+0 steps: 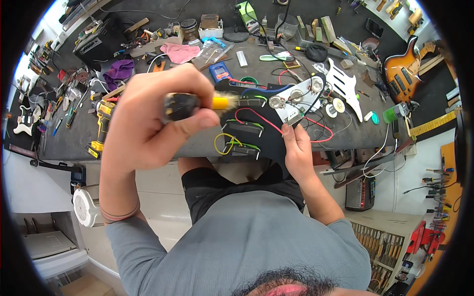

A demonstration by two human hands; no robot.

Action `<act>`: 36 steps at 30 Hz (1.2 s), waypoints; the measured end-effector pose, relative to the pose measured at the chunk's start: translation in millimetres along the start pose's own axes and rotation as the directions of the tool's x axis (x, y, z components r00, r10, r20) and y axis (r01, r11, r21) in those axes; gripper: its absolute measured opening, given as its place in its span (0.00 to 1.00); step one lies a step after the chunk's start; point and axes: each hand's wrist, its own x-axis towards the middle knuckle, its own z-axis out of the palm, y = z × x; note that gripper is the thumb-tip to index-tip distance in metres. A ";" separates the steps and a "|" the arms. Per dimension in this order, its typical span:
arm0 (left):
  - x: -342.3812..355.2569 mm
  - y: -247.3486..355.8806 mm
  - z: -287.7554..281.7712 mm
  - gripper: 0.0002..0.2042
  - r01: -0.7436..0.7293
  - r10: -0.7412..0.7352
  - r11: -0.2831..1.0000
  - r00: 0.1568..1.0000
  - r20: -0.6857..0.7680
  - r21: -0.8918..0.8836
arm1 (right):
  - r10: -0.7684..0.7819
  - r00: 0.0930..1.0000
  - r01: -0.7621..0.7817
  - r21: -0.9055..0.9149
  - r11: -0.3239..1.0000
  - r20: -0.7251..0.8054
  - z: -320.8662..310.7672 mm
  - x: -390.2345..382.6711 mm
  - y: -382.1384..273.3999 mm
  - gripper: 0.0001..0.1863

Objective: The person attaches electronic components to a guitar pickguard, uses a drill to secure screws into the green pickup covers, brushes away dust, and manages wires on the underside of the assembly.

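My left hand (pixel 163 116) is raised near the camera, closed around a brush (pixel 219 102) with a dark handle, yellow ferrule and pale bristles. Behind the bristles is a black pickguard (pixel 270 132) carrying three pickups (pixel 242 129), loops of red, yellow and black wire, and a silver shielded section with several pots (pixel 296 97). My right hand (pixel 296 145) pinches this assembly at its lower right, by a small switch (pixel 295 118), thumb and fingers closed on it.
A yellow drill (pixel 103 121) and purple cloth (pixel 118 74) lie left. A blue meter (pixel 219 72), pink cloth (pixel 180 51) and loose tools sit behind. Rightward are a white pickguard (pixel 343 84), wire spool (pixel 338 105), green bottle (pixel 395 113) and sunburst guitar (pixel 401 71). The bench's front edge (pixel 74 160) crosses below.
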 end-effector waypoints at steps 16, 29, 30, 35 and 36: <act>-9.4 10.2 34.7 0.16 -0.241 0.249 0.950 0.969 -0.013 0.198 | 0.088 0.996 -0.086 0.052 0.995 -0.029 6.8 3.0 1.1 0.17; -17.3 22.1 37.1 0.13 -0.297 0.307 0.926 0.952 -0.010 0.232 | 0.135 0.988 -0.119 0.191 0.974 -0.073 9.7 8.4 12.8 0.20; -17.0 23.5 39.3 0.12 -0.307 0.314 0.933 0.950 -0.005 0.188 | 0.114 0.989 -0.097 0.172 0.980 -0.092 13.2 9.6 9.4 0.20; -19.8 14.1 27.9 0.12 -0.132 0.158 0.959 0.983 -0.088 0.251 | 0.076 0.992 -0.068 0.084 0.994 -0.097 10.6 10.1 8.4 0.20; -21.7 17.0 28.0 0.12 -0.113 0.136 0.978 0.983 -0.124 0.174 | 0.092 0.991 -0.078 0.132 0.988 -0.100 12.0 10.7 5.5 0.20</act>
